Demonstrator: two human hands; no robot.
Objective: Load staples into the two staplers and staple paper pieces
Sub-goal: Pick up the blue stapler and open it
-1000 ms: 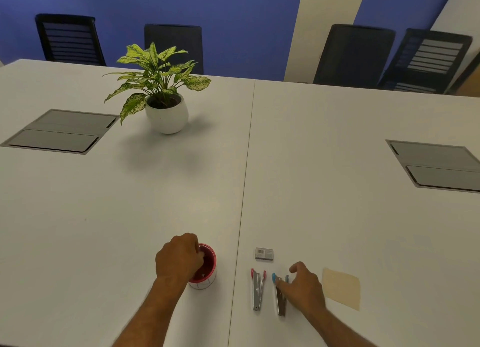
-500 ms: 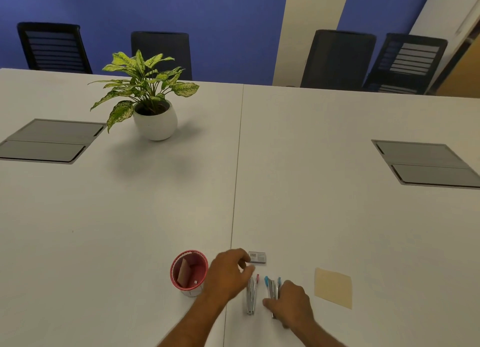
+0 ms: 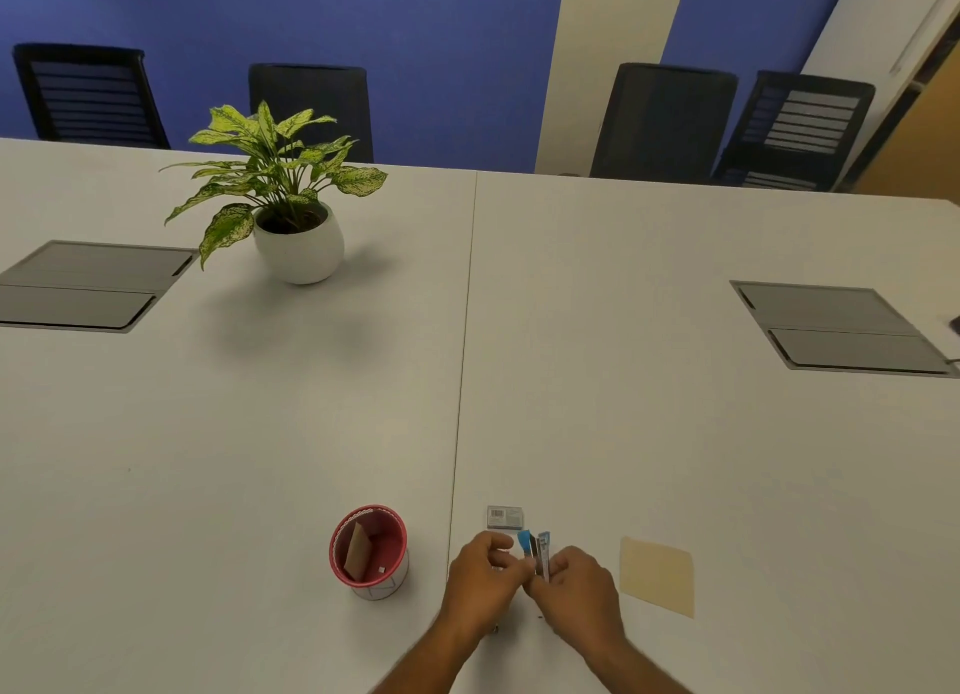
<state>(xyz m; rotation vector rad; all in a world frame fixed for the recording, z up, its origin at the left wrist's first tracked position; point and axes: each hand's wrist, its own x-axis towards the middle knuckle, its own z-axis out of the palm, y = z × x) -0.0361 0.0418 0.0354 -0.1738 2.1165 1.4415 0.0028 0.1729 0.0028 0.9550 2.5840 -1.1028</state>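
You've got the blue stapler (image 3: pixel 535 550) up off the tabletop near its near edge, right hand (image 3: pixel 579 592) gripping it, left hand (image 3: pixel 483 581) pinching in beside it. Half a second ago it still lay flat. Steady the base, swing the top open fully, then reach the staple box (image 3: pixel 505 516) just beyond.
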